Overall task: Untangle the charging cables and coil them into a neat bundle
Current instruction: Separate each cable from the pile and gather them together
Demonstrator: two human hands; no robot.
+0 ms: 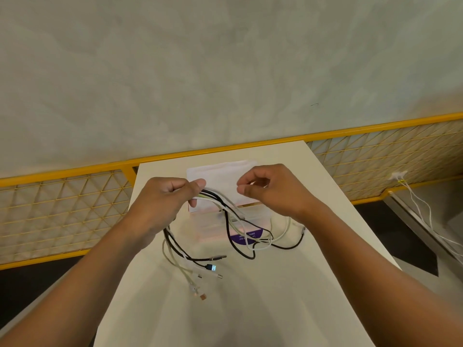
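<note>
left hand (162, 196) round cables (213, 195)

A cream-white rectangular table (250, 309) carries everything. Toward its far end sits a translucent plastic box (213, 229) with a purple label (246, 238), its white lid (223, 176) open beyond it. Black and white charging cables (286, 247) trail over the box onto the tabletop. Their loose USB plugs (211, 267) lie near the table's middle.

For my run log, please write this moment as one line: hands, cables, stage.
stage: untangling | left hand: grips cable bunch | right hand: fingers curled, grasp unclear | plugs: lying on table | coiled: not yet
</note>
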